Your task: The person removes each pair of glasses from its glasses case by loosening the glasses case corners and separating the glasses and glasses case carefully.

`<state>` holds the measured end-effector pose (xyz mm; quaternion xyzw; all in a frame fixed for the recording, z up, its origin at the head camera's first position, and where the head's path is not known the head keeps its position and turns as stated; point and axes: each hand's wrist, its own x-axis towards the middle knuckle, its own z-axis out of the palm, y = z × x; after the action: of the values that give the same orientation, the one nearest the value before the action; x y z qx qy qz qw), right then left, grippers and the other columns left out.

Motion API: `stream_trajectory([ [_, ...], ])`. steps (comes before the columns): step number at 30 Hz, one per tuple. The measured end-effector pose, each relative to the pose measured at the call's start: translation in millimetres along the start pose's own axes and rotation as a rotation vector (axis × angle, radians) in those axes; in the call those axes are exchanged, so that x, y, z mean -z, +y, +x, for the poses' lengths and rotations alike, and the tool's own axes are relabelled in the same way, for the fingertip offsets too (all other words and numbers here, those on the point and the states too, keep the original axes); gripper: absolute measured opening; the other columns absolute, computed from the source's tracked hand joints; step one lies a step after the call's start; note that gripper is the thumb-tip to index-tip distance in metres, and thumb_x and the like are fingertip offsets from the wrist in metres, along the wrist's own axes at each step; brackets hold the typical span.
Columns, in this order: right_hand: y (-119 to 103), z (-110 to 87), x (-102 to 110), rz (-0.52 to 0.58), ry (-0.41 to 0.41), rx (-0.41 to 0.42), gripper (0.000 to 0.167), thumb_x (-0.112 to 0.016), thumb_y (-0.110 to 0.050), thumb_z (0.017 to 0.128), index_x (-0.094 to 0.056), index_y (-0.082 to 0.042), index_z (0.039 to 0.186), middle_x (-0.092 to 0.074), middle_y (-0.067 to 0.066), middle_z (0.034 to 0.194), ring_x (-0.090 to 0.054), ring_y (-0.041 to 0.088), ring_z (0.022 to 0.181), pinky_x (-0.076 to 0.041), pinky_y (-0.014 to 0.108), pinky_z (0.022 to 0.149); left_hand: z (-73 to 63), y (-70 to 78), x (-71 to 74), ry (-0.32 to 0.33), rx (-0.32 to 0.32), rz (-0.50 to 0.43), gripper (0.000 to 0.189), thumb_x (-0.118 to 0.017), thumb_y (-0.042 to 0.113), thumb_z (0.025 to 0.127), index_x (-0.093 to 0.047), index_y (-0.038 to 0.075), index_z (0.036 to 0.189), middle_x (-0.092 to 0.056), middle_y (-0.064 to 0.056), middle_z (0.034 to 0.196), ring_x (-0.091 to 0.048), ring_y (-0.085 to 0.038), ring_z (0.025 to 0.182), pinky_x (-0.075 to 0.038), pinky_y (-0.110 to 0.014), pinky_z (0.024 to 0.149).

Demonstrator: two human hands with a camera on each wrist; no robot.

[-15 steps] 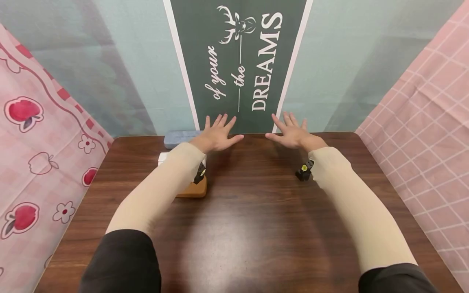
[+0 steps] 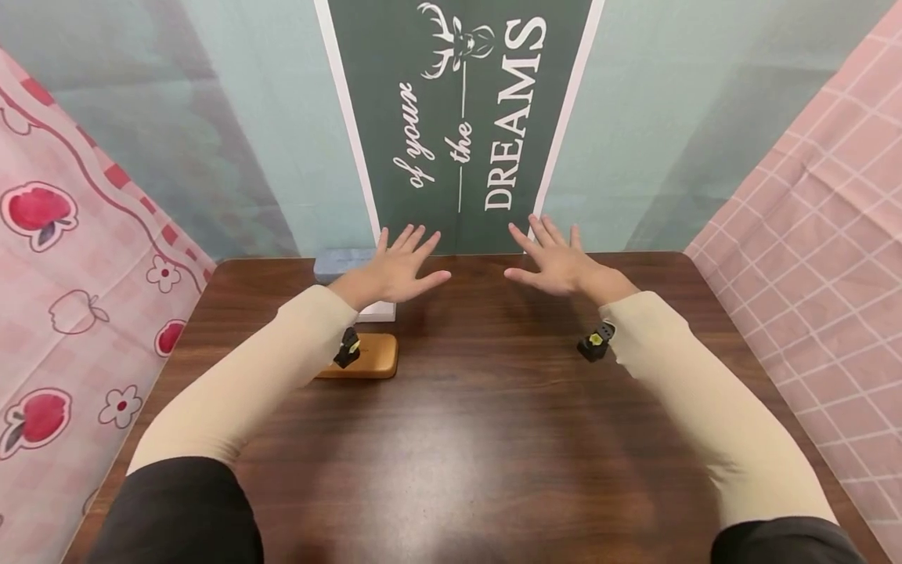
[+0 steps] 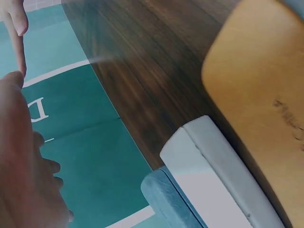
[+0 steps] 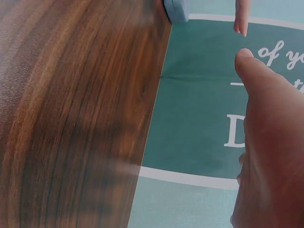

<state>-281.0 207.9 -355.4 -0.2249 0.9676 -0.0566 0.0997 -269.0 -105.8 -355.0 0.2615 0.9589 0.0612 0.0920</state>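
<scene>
With fingers spread, my left hand (image 2: 395, 270) is held over the back left of the table and grips nothing. Its wrist and sleeve pass above three long cases. Farthest back is a blue-grey case (image 2: 341, 262). In front of it lies a white box (image 2: 377, 312), mostly covered by the arm in the head view but plainer in the left wrist view (image 3: 204, 166). Nearest is a tan case (image 2: 377, 356) with dark script on its top. My right hand (image 2: 560, 262), also spread and holding nothing, hovers near the table's back edge.
The dark wooden table (image 2: 451, 439) ends at a green hanging cloth (image 2: 437, 235) with white lettering. A pink apple-print cloth (image 2: 42, 313) borders the left side, and a pink checked cloth (image 2: 810, 274) the right.
My left hand and forearm have moved left and slightly nearer, uncovering more of the tan case. The right hand has shifted only slightly, its forearm swinging a little outward. The cases stay put.
</scene>
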Motion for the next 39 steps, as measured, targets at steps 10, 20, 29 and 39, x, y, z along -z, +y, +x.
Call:
stream_trajectory([
  [10, -13, -12.4, -5, -0.016, 0.002, 0.06, 0.084, -0.04, -0.064, 0.103, -0.004, -0.021, 0.165, 0.004, 0.019, 0.169, 0.005, 0.039, 0.155, 0.01, 0.074, 0.112, -28.9, -11.1, -7.6, 0.047, -0.054, -0.028, 0.085, -0.033, 0.068, 0.101, -0.009, 0.018, 0.165, -0.007, -0.014, 0.17, 0.0, -0.03, 0.157, 0.007, -0.062, 0.12],
  [20, -40, -18.9, -14, -0.019, -0.012, 0.14, 0.084, -0.044, -0.062, 0.102, -0.002, -0.027, 0.165, 0.007, 0.014, 0.17, 0.01, 0.033, 0.156, 0.008, 0.071, 0.115, -69.5, -25.5, -13.5, 0.061, -0.07, -0.032, 0.084, -0.038, 0.064, 0.102, -0.013, 0.013, 0.164, -0.009, -0.014, 0.17, -0.003, -0.031, 0.157, 0.007, -0.062, 0.12],
  [29, -62, -18.6, -22, -0.024, -0.029, 0.196, 0.085, -0.045, -0.064, 0.101, -0.001, -0.03, 0.165, 0.007, 0.011, 0.171, 0.01, 0.03, 0.156, 0.008, 0.069, 0.116, -104.0, -41.3, -24.5, 0.072, -0.059, -0.029, 0.082, -0.045, 0.058, 0.103, -0.015, 0.012, 0.164, -0.013, -0.017, 0.169, -0.006, -0.035, 0.156, 0.006, -0.064, 0.119],
  [39, -84, -15.1, -36, -0.01, -0.032, 0.247, 0.086, -0.043, -0.066, 0.101, 0.0, -0.029, 0.165, 0.007, 0.009, 0.171, 0.008, 0.03, 0.156, 0.009, 0.067, 0.117, -137.8, -59.3, -34.3, 0.086, -0.003, -0.084, 0.084, -0.048, 0.057, 0.102, -0.015, 0.012, 0.164, -0.015, -0.021, 0.168, -0.009, -0.039, 0.155, 0.003, -0.063, 0.12],
])
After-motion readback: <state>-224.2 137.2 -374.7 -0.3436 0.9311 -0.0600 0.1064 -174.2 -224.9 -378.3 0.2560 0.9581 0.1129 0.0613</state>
